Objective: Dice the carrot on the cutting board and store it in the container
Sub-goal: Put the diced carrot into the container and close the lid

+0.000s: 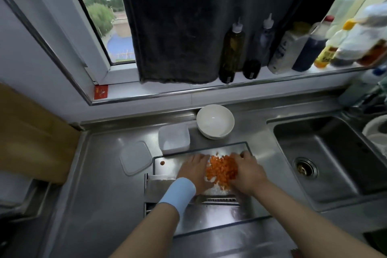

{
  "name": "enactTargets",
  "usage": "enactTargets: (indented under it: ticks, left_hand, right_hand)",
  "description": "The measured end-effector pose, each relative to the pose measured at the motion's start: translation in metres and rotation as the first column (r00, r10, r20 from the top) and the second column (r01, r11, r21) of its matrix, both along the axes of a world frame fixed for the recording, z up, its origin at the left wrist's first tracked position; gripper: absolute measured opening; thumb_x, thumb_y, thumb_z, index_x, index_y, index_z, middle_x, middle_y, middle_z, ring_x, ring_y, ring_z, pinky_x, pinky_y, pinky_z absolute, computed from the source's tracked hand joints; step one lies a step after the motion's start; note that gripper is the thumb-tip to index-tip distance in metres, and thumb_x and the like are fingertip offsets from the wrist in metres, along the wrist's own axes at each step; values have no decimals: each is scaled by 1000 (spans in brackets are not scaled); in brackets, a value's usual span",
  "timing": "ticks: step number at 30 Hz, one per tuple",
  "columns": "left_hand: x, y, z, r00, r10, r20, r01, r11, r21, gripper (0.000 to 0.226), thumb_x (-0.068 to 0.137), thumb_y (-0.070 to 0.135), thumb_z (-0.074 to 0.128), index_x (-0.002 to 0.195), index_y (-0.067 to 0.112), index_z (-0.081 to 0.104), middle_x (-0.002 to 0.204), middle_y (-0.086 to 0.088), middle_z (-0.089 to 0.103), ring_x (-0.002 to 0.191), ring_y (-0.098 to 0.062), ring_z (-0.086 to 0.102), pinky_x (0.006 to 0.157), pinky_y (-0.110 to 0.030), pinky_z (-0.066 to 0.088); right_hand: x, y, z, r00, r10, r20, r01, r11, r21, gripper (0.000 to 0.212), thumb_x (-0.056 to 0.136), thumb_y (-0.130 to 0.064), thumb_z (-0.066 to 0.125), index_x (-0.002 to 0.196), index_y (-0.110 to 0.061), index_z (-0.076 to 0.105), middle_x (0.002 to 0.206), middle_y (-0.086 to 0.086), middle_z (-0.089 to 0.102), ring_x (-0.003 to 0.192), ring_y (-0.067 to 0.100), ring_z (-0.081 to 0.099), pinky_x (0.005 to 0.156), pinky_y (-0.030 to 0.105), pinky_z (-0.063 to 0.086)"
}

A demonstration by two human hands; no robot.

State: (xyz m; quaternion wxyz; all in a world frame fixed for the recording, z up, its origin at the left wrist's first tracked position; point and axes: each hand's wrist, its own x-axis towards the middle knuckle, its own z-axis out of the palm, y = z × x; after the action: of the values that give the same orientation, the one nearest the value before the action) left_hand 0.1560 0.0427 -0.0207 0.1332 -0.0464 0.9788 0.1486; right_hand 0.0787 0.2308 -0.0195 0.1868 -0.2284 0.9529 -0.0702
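Now our hands: left hand (193, 170) and right hand (246, 168) press the diced carrot (222, 168) from both sides, fingers together.
Pile place: mid cutting board (167, 163).
Open container (173, 139): just behind cutting board.

One view only: a head-worn wide-angle camera, high over the stainless steel kitchen surface (104, 195), facing forward and steeply down. Forearms enter from the bottom edge. The shiny rectangular metal cutting board (167, 168) sits centre-low, close to the lens. The top of the frame reaches the white-framed window (100, 16) and dark hanging curtain (178, 27). The steel sink basin (326, 163) is at right. Lens distortion bends the edges.
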Motion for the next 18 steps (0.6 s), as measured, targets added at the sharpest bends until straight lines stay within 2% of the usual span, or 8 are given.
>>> enactTargets:
  ticks: [3, 6, 8, 10, 14, 16, 18]
  left_hand:
    - [-26, 26, -12, 992, -3, 130, 9, 999, -47, 118, 61, 54, 79, 150, 26, 7, 154, -4, 18, 137, -29, 27, 109, -44, 30]
    - [-43, 40, -26, 976, 53, 213, -38, 997, -73, 128, 53, 53, 82, 148, 33, -1, 151, -5, 16, 133, -32, 34, 102, -47, 40]
    - [-50, 44, -31, 967, 77, 243, -73, 997, -28, 123, 54, 50, 83, 147, 32, 5, 147, -7, 19, 131, -32, 33, 99, -46, 43]
    - [-53, 48, -30, 963, 86, 254, -88, 996, -5, 110, 57, 49, 81, 145, 29, 17, 142, -7, 23, 130, -31, 32, 99, -45, 44]
    - [-51, 51, -29, 960, 129, 247, -145, 988, 47, 66, 75, 29, 69, 134, 24, 41, 135, -7, 31, 125, -29, 35, 98, -44, 44]
    - [-46, 50, -28, 963, 168, 212, -186, 980, 71, 44, 82, 20, 61, 125, 21, 52, 129, -6, 36, 116, -28, 43, 95, -41, 46]
    - [-41, 46, -29, 961, 202, 187, -225, 968, 108, 31, 84, 15, 57, 115, 18, 58, 123, -5, 39, 107, -26, 50, 95, -39, 47]
  right_hand:
    - [-18, 10, -10, 993, -16, 118, 6, 996, 85, 128, 60, -63, 82, 157, -27, 6, 150, 12, 21, 136, 34, 35, 104, 45, 44]
    - [-27, 9, -25, 981, 41, 192, -52, 997, 54, 137, 57, -62, 86, 158, -26, 0, 146, 14, 20, 131, 34, 42, 107, 42, 43]
    - [-28, 6, -32, 969, 79, 234, -77, 997, -19, 127, 62, -57, 85, 157, -26, 6, 142, 14, 23, 124, 34, 47, 106, 40, 44]
    - [-29, 2, -34, 955, 104, 277, -76, 991, -111, 109, 68, -49, 83, 154, -28, 20, 138, 12, 24, 118, 34, 51, 104, 37, 45]
    - [-32, -9, -38, 940, 153, 306, -97, 977, -188, 63, 76, -27, 75, 132, -20, 46, 131, 10, 30, 102, 28, 59, 93, 33, 50]
    - [-28, -15, -39, 940, 162, 301, -108, 976, -188, 45, 79, -17, 67, 121, -18, 50, 128, 9, 36, 97, 24, 58, 89, 34, 51]
    - [-23, -23, -39, 944, 155, 292, -100, 976, -194, 37, 83, -13, 63, 118, -18, 52, 124, 8, 41, 92, 22, 57, 88, 33, 50]
